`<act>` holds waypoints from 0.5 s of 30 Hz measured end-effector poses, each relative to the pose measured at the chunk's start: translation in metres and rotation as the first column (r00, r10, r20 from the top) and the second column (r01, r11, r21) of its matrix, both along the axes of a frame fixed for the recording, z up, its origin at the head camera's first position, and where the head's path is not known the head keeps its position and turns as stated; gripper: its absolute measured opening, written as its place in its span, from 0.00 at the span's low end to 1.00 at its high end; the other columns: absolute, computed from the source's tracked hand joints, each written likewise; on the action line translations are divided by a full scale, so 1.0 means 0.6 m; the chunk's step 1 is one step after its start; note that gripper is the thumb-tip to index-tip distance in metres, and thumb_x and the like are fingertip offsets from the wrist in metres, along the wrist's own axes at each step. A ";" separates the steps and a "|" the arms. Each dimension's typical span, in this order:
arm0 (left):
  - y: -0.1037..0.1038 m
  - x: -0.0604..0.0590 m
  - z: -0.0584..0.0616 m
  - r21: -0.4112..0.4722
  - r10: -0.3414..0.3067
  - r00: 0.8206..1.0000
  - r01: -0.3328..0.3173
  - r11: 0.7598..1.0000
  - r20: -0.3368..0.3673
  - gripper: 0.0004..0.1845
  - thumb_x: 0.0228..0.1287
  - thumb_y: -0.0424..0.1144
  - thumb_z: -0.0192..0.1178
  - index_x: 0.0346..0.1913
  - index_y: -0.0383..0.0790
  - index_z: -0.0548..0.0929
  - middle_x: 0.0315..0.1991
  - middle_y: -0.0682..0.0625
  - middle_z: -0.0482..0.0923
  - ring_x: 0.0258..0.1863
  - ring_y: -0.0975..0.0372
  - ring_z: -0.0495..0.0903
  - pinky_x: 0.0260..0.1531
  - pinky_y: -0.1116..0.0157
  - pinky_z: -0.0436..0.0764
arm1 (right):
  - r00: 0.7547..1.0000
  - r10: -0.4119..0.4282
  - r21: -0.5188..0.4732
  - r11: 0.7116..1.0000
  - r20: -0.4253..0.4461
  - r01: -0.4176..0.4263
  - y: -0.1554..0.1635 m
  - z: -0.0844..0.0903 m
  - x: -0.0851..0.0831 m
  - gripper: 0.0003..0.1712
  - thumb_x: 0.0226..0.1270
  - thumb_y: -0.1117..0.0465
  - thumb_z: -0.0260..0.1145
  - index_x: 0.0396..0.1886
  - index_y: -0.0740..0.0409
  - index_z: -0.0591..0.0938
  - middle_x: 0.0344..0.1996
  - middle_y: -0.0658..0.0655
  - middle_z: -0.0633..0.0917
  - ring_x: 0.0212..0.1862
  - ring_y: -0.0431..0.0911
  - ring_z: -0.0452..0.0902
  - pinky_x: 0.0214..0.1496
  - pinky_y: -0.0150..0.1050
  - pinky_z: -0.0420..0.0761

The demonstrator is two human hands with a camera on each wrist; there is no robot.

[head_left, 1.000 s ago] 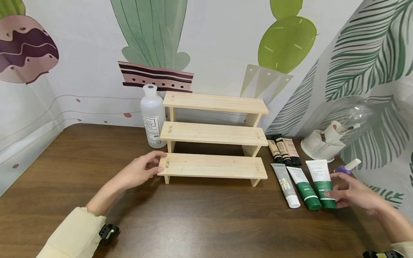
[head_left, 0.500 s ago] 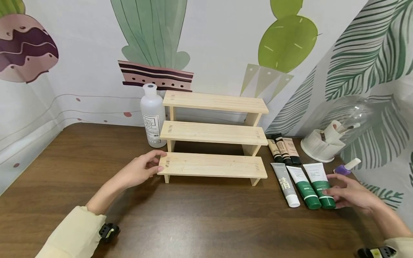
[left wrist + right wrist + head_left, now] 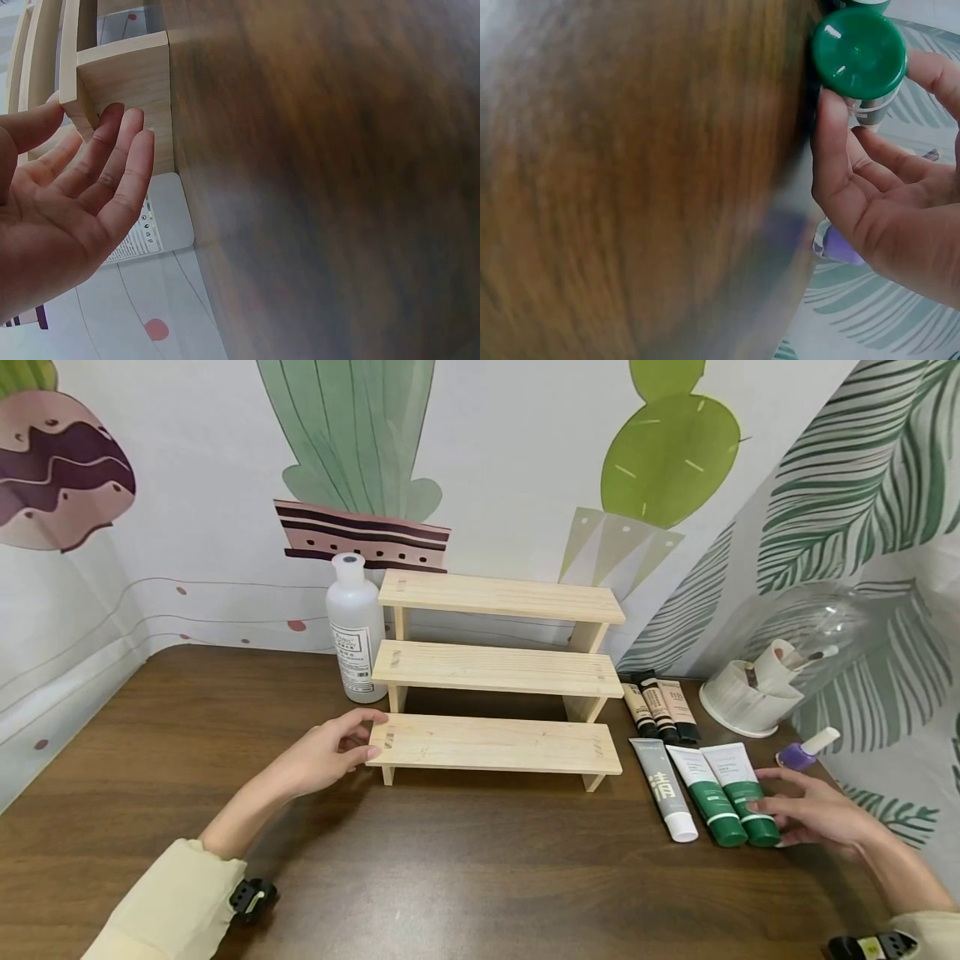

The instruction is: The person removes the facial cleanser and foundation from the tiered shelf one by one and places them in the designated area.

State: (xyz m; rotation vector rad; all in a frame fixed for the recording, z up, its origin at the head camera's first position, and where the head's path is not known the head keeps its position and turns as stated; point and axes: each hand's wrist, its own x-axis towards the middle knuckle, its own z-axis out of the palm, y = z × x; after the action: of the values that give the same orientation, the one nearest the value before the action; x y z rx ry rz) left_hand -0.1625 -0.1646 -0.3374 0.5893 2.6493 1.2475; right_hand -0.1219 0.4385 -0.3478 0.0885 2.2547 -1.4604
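Note:
At the bottom step's left end, my left hand (image 3: 318, 760) pinches the edge of a three-tier wooden display shelf (image 3: 495, 744); its thumb and fingers close on the board's corner in the left wrist view. My right hand (image 3: 821, 814) grips a white-and-green squeeze tube (image 3: 744, 793) from its right side, thumb on the front. The tube's green cap (image 3: 859, 52) faces the right wrist camera. Along its left side lies a similar green-and-white tube (image 3: 708, 797), then a grey tube (image 3: 663, 787) with a white cap.
Behind the tubes lie several small cosmetic tubes (image 3: 660, 710). A purple nail polish bottle (image 3: 797, 757) is close to my right hand, and a domed brush holder (image 3: 742, 702) stands behind it. A clear plastic bottle (image 3: 356, 635) stands left of the shelf, against the patterned wall covering.
The right-hand tube's white end has swung left until it meets the tube beside it. My right hand has shifted slightly left with it; the left hand has stayed on the shelf.

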 end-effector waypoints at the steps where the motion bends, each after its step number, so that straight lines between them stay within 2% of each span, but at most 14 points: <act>1: 0.000 0.000 0.001 0.000 0.000 1.000 0.000 1.000 0.000 0.20 0.62 0.30 0.56 0.57 0.36 0.69 0.38 0.44 0.78 0.34 0.59 0.77 0.33 0.61 0.72 | 1.000 -0.006 0.004 1.000 0.006 0.006 0.000 0.000 0.000 0.27 0.64 0.64 0.58 0.57 0.66 0.58 0.23 0.54 0.79 0.27 0.44 0.77 0.31 0.46 0.79; 2: 0.001 0.000 0.001 0.000 -0.001 1.000 0.001 1.000 -0.002 0.20 0.62 0.30 0.56 0.57 0.36 0.69 0.38 0.44 0.78 0.34 0.59 0.77 0.33 0.62 0.72 | 1.000 -0.010 0.008 1.000 0.010 0.010 0.000 0.000 0.001 0.28 0.64 0.64 0.58 0.57 0.69 0.56 0.23 0.54 0.78 0.27 0.44 0.77 0.31 0.46 0.79; 4: 0.001 0.000 0.002 0.001 -0.005 1.000 0.005 1.000 -0.007 0.20 0.62 0.31 0.56 0.57 0.35 0.69 0.38 0.44 0.78 0.33 0.59 0.76 0.32 0.62 0.72 | 1.000 -0.010 -0.004 1.000 0.014 0.010 0.003 0.000 0.002 0.23 0.64 0.64 0.57 0.57 0.62 0.61 0.25 0.54 0.79 0.28 0.44 0.77 0.32 0.47 0.79; 6: 0.002 0.001 0.004 0.004 -0.009 1.000 0.009 1.000 -0.012 0.20 0.62 0.31 0.56 0.57 0.35 0.69 0.37 0.45 0.79 0.33 0.60 0.76 0.32 0.62 0.72 | 1.000 -0.004 -0.030 1.000 0.019 0.005 0.007 0.000 0.003 0.18 0.66 0.64 0.56 0.52 0.47 0.66 0.27 0.54 0.80 0.30 0.45 0.77 0.32 0.47 0.79; 9: 0.001 0.001 0.005 0.000 -0.012 1.000 0.012 1.000 -0.016 0.20 0.62 0.31 0.56 0.57 0.35 0.69 0.37 0.45 0.79 0.33 0.60 0.76 0.32 0.62 0.72 | 1.000 0.020 -0.073 0.997 0.021 -0.018 0.013 -0.001 0.004 0.20 0.67 0.66 0.53 0.43 0.30 0.68 0.30 0.54 0.81 0.32 0.46 0.78 0.33 0.47 0.79; 12: 0.001 0.000 0.006 -0.009 -0.015 1.000 0.015 1.000 -0.022 0.20 0.62 0.31 0.56 0.57 0.35 0.69 0.37 0.45 0.79 0.34 0.59 0.77 0.33 0.62 0.72 | 0.999 0.039 -0.093 0.995 0.021 -0.036 0.017 -0.002 0.006 0.22 0.67 0.66 0.53 0.42 0.27 0.69 0.31 0.54 0.80 0.33 0.46 0.78 0.34 0.47 0.79; 15: 0.000 -0.001 0.005 -0.016 -0.020 0.999 0.019 1.000 -0.029 0.19 0.62 0.31 0.56 0.56 0.35 0.70 0.37 0.45 0.79 0.35 0.59 0.77 0.33 0.62 0.72 | 0.999 0.042 -0.073 0.997 0.020 -0.040 0.019 -0.001 0.007 0.22 0.67 0.66 0.53 0.42 0.26 0.70 0.33 0.53 0.80 0.34 0.46 0.78 0.34 0.47 0.79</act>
State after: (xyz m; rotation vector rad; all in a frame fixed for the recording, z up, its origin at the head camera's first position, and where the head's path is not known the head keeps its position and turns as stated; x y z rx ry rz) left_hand -0.1629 -0.1645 -0.3344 0.6339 2.6679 1.2204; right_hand -0.1179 0.4496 -0.3486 0.0344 2.1714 -1.5110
